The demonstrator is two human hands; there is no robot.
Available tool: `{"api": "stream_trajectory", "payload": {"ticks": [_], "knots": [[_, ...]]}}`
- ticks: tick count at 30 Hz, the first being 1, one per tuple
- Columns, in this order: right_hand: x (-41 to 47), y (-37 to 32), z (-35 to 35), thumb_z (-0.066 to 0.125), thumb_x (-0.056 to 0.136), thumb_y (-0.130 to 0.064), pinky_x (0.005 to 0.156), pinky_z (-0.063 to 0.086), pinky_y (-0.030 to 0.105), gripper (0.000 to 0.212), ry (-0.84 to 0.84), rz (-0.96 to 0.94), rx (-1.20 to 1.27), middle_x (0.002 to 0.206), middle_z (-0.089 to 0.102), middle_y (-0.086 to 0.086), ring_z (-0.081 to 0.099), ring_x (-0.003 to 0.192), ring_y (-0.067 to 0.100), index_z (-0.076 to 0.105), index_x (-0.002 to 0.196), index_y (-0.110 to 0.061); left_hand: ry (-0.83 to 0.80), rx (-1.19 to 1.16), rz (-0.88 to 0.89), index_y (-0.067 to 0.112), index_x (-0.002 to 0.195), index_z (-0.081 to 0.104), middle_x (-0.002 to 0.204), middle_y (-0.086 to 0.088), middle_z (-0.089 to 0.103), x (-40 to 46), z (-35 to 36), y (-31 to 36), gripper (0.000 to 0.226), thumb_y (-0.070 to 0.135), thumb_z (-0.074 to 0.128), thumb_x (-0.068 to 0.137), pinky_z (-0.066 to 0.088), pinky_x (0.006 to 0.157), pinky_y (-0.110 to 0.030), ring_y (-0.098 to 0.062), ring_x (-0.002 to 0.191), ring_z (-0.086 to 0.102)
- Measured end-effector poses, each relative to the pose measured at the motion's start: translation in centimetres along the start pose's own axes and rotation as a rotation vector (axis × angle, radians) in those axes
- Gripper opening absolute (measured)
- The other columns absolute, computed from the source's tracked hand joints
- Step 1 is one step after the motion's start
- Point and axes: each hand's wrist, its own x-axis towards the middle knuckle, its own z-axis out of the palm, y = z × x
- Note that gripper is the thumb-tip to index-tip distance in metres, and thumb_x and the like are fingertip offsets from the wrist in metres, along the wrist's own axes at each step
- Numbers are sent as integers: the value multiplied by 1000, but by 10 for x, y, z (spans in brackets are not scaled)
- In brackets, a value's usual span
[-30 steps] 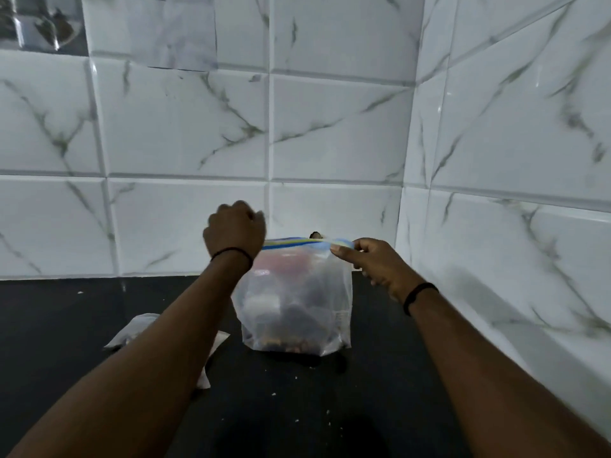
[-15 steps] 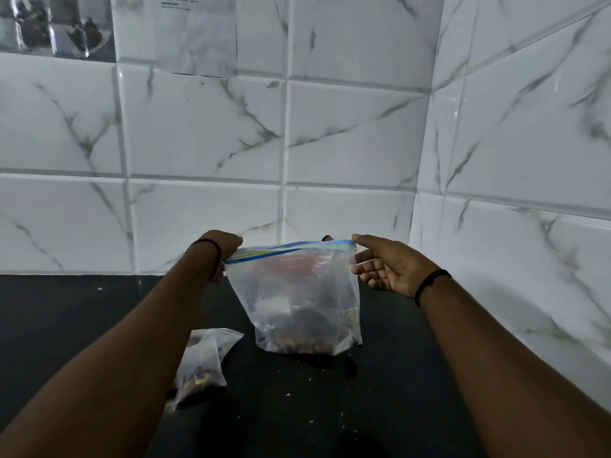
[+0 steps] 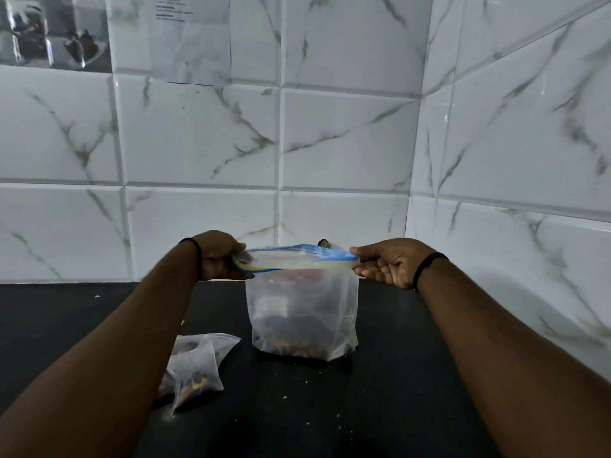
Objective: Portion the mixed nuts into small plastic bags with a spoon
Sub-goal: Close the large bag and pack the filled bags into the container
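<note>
On the black countertop (image 3: 380, 408) stood the large zip-top bag (image 3: 302, 312) of mixed nuts, its mouth now pulled wider than a moment earlier. The left hand (image 3: 220, 256) and right hand (image 3: 386, 264) each pinched an end of the rim. Two filled small bags (image 3: 195, 365) lay beside it; probably more scooping follows.

Contents of the large clear zip-top plastic bag (image 3: 302, 312) are blurred by its cloudy film; dark nuts at the bottom cannot be told apart. Left-hand fingers (image 3: 231, 259) are partly hidden behind the bag's rim. The small filled plastic bags (image 3: 195, 365) are partly covered by the left forearm. Print on the taped paper sheet (image 3: 190, 38) is too small to be read.
</note>
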Motion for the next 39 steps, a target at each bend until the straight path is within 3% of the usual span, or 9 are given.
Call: {"api": "stream_trajectory", "payload": {"ticks": [3,8,17,22,24,27,31,35,39], "knots": [[2,0,-2,74,86,-12,41,53,19,18,17,3,-24,57,67,11,64,43,12,65,86,4,-47,36,-4,-9,90,55,94,-21,61,-2,0,0,16,0,45,99,59,54,-39,-34,61,68],[5,-1,5,80,81,-15,42,53,18,21,79,5,-184,63,62,7,59,40,8,67,86,1,35,367,36,8,85,63,76,-12,60,-7,5,2,8,8,62,93,51,38,-25,-23,61,58],[13,-16,13,69,84,-1,33,38,16,23,244,-95,-702,60,52,6,45,42,11,55,66,-7,164,419,250,10,74,64,63,-11,55,-3,9,1,15,7,69,88,43,36,-19,-20,45,50],[15,-10,29,61,81,-7,59,42,25,23,422,-278,-1177,68,49,2,54,68,20,45,67,-13,174,548,322,12,71,65,58,-9,52,-7,29,7,16,10,68,87,37,34,-18,-21,43,44],[16,-6,30,61,82,-7,66,49,30,22,426,-302,-1127,69,52,5,58,73,26,45,68,-12,134,592,285,10,71,62,59,-8,51,-9,33,11,20,15,66,90,40,39,-21,-23,45,46],[20,-3,26,71,80,-5,67,60,38,20,323,-195,-772,65,54,11,57,57,26,54,69,-5,168,664,168,3,73,54,62,-12,55,-11,29,15,38,34,60,94,42,38,-23,-25,46,52],[11,-5,17,76,85,-11,33,40,17,18,197,-85,-440,62,60,14,54,37,14,66,83,3,-24,340,-73,1,95,59,74,-11,66,-11,19,9,37,35,48,101,49,39,-24,-20,51,57],[9,-2,14,72,88,-32,38,46,17,26,33,1,-290,66,71,6,65,47,11,70,92,-7,-223,129,-134,5,93,64,84,-8,65,-8,17,2,23,26,56,96,55,52,-27,-20,69,60],[13,4,17,72,88,-25,38,45,15,17,9,31,-200,63,70,3,64,45,10,69,85,-9,-355,80,-149,7,99,66,91,-5,64,-3,19,-5,34,29,71,73,54,63,-28,-17,78,56]]}}
